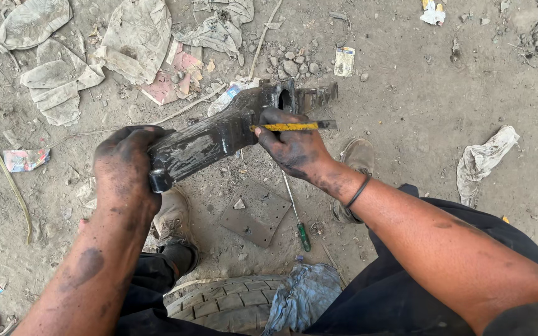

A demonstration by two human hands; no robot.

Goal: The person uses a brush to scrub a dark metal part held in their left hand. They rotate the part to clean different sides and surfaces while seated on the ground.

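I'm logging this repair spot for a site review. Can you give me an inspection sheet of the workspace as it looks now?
Surface: bare dirt ground, dusty, with pebbles.
Job's things: black metal part, held above the ground; yellow-handled tool laid against it.
Clutter: rags, metal plate, green-handled screwdriver, tyre, blue cloth.
Grippers: left hand grips the part's end; right hand holds the tool.
Cables: nothing seen.
Surroundings: paper scraps.

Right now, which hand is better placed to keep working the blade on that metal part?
The right hand. It grips the yellow blade lying against the upper end of the black metal part. The left hand clamps the part's lower end, steadying it, and holds no tool.
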